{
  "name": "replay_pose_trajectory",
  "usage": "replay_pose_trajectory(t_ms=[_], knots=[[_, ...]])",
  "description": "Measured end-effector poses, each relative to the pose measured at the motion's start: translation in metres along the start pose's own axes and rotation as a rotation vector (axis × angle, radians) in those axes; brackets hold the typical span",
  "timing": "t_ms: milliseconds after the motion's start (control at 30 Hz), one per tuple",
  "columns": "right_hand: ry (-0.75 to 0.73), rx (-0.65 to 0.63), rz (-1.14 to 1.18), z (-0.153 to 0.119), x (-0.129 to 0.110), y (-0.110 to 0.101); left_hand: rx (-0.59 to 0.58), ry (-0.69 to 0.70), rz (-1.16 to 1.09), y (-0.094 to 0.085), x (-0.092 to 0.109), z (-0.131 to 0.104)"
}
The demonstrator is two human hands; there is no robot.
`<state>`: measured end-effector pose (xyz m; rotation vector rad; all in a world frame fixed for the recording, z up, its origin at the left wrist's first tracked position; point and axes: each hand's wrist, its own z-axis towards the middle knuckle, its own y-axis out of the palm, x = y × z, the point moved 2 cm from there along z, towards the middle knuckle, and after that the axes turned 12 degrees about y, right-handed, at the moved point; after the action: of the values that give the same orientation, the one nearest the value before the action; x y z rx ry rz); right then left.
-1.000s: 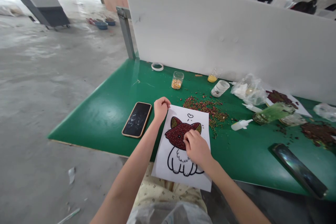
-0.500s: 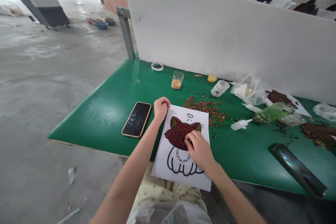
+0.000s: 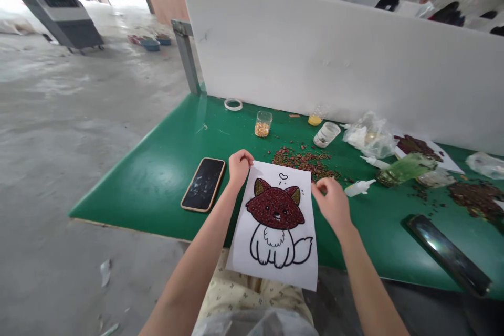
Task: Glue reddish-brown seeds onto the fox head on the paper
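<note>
Drawing sheet [image 3: 274,236] being pinched at top-left corner by left hand [image 3: 241,168], near edge of worktop [image 3: 145,178] being overhung; right hand [image 3: 333,202] being held half-curled alongside, grip unclear.

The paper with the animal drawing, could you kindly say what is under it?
The green table shows beside the paper, and patterned trousers below its lower edge; whatever lies directly beneath is covered.
</note>
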<state>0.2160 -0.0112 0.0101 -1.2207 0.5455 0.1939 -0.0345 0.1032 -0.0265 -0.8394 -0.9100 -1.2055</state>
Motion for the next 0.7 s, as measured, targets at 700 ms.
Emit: replay_pose_trajectory(t_ms=[700], knots=[[-0.024, -0.173, -0.356, 0.109, 0.021, 0.018, -0.018, -0.017, 0.013, -0.002, 0.000, 0.000]])
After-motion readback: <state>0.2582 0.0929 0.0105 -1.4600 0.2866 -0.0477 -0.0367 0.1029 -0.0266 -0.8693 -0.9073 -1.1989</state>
